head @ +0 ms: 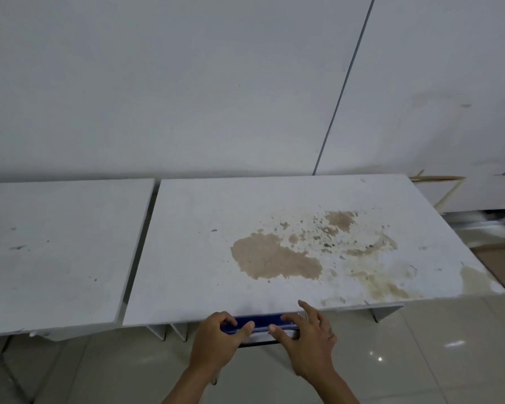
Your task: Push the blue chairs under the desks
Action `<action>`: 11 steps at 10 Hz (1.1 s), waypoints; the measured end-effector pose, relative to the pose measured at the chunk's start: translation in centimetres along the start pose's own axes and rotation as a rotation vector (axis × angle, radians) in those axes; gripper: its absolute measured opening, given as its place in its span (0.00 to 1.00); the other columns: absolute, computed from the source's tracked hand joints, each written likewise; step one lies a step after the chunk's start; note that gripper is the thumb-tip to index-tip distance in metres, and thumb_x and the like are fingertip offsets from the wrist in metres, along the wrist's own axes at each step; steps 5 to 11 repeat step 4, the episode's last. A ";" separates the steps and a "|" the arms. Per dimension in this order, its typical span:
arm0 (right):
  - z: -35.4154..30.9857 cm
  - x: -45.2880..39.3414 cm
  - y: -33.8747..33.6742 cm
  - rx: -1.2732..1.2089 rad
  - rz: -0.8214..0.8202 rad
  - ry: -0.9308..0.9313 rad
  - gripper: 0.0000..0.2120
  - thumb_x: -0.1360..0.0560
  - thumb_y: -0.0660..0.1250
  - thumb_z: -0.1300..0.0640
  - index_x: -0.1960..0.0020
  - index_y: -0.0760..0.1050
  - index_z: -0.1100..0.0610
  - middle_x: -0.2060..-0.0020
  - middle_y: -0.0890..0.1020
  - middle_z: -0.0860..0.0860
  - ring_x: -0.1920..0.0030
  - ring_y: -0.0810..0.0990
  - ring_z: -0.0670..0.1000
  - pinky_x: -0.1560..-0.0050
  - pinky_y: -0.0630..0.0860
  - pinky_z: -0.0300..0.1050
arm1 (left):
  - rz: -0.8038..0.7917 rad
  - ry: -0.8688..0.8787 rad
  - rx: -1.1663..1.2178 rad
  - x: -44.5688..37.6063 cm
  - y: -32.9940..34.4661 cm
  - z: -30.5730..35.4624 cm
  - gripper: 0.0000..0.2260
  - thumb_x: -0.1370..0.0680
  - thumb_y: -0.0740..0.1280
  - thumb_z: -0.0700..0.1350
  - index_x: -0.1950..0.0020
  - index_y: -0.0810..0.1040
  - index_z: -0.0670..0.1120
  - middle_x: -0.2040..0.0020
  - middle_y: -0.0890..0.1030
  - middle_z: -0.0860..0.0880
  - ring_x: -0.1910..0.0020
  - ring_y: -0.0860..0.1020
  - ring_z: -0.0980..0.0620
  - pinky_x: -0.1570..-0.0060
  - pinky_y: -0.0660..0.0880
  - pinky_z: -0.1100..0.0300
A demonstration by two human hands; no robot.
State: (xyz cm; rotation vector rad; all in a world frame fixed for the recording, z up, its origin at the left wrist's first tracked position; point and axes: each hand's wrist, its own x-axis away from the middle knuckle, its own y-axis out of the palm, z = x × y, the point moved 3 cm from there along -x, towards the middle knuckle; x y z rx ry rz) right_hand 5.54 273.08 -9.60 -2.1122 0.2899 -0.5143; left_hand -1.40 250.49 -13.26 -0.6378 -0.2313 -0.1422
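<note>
Only the top of the blue chair's (263, 320) backrest shows; it is tucked under the front edge of the stained white desk (201, 243), and the rest is hidden beneath the desktop and my hands. My left hand (213, 342) curls around the left part of the backrest, fingers over the top and thumb in front. My right hand (306, 342) rests on the right part with its fingers spread, the index finger lifted over the desk edge.
A second white desk (56, 243) stands to the left, with a narrow gap between the two. Both back onto a white wall. Desk legs and brackets (169, 332) hang below the front edge. Glossy tiled floor (420, 360) lies below; clutter sits far right (493, 223).
</note>
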 end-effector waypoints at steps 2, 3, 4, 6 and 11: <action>-1.3 -1.6 -1.4 0.058 -0.217 0.138 0.35 0.44 0.55 0.14 0.44 0.75 0.28 0.24 0.64 0.36 0.22 0.58 0.48 0.27 0.55 0.67 | -0.113 -0.161 -0.078 -0.7 -0.1 0.6 0.35 0.46 0.71 0.83 0.59 0.81 0.54 0.57 0.83 0.54 0.58 0.81 0.61 0.52 0.78 0.64; -3.4 -3.6 -3.0 0.167 -0.336 0.105 0.31 0.38 0.58 0.18 0.41 0.73 0.31 0.32 0.71 0.40 0.25 0.65 0.47 0.28 0.52 0.73 | -0.148 -0.179 -0.159 -1.9 -1.8 3.1 0.40 0.49 0.63 0.88 0.57 0.81 0.57 0.54 0.84 0.57 0.54 0.81 0.61 0.45 0.78 0.62; -5.7 -5.8 -6.0 0.127 -0.343 -0.033 0.32 0.31 0.62 0.22 0.33 0.70 0.36 0.28 0.70 0.44 0.24 0.64 0.52 0.26 0.50 0.72 | -0.133 -0.149 -0.241 -3.2 -4.6 7.4 0.38 0.43 0.61 0.86 0.49 0.80 0.60 0.43 0.81 0.62 0.43 0.79 0.58 0.36 0.75 0.56; -5.7 -5.8 -6.0 0.127 -0.343 -0.033 0.32 0.31 0.62 0.22 0.33 0.70 0.36 0.28 0.70 0.44 0.24 0.64 0.52 0.26 0.50 0.72 | -0.133 -0.149 -0.241 -3.2 -4.6 7.4 0.38 0.43 0.61 0.86 0.49 0.80 0.60 0.43 0.81 0.62 0.43 0.79 0.58 0.36 0.75 0.56; -5.7 -5.8 -6.0 0.127 -0.343 -0.033 0.32 0.31 0.62 0.22 0.33 0.70 0.36 0.28 0.70 0.44 0.24 0.64 0.52 0.26 0.50 0.72 | -0.133 -0.149 -0.241 -3.2 -4.6 7.4 0.38 0.43 0.61 0.86 0.49 0.80 0.60 0.43 0.81 0.62 0.43 0.79 0.58 0.36 0.75 0.56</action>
